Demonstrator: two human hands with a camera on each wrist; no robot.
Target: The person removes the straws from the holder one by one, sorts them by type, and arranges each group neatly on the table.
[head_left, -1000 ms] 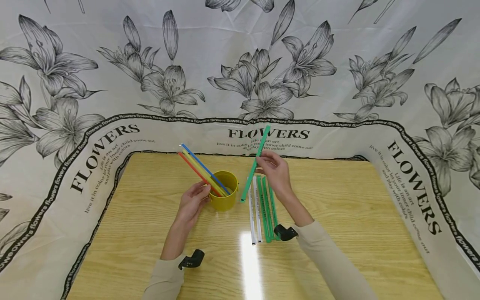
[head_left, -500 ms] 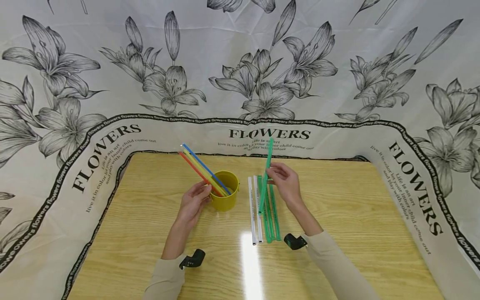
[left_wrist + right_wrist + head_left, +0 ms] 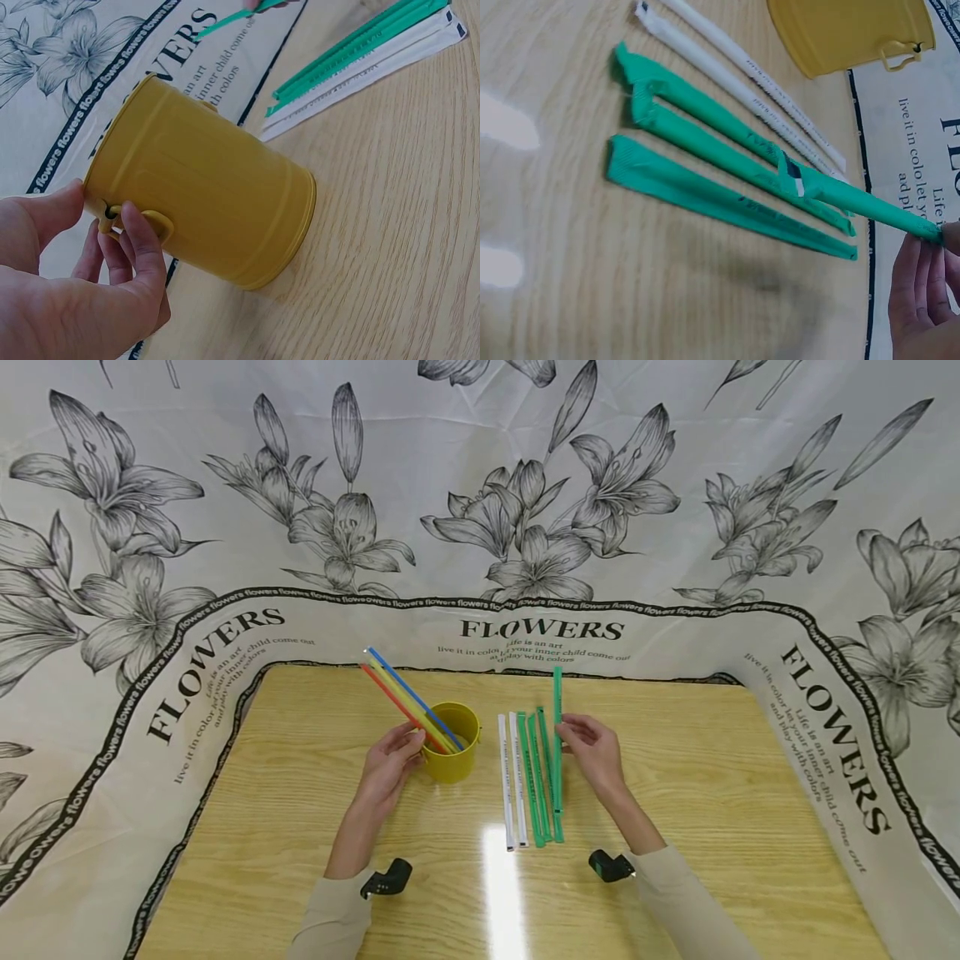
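My left hand (image 3: 392,768) grips a yellow metal bucket (image 3: 450,768), thumb on the rim and fingers by the handle lug (image 3: 157,223). Red (image 3: 390,695), yellow (image 3: 408,703) and blue (image 3: 412,694) sticks lean out of it over the left rim; their exact kind is unclear. Between thumb and fingertips, my right hand (image 3: 596,756) pinches a green paper-wrapped straw (image 3: 557,693) near its middle. That straw hangs just over the right end of a row: 3 green wrapped straws (image 3: 712,199) beside 2 white wrapped straws (image 3: 506,785), lying lengthwise on the table.
The wooden table (image 3: 712,777) is bordered by a white flower-printed cloth (image 3: 540,647) at the back and sides. A bright reflection (image 3: 501,893) lies near the front. A black wrist camera (image 3: 611,866) sits at each cuff.
My right hand has carried the green straw rightward and toward me, from between bucket and row to the row's right side, turning it nearly parallel to the others. The left hand stays put.
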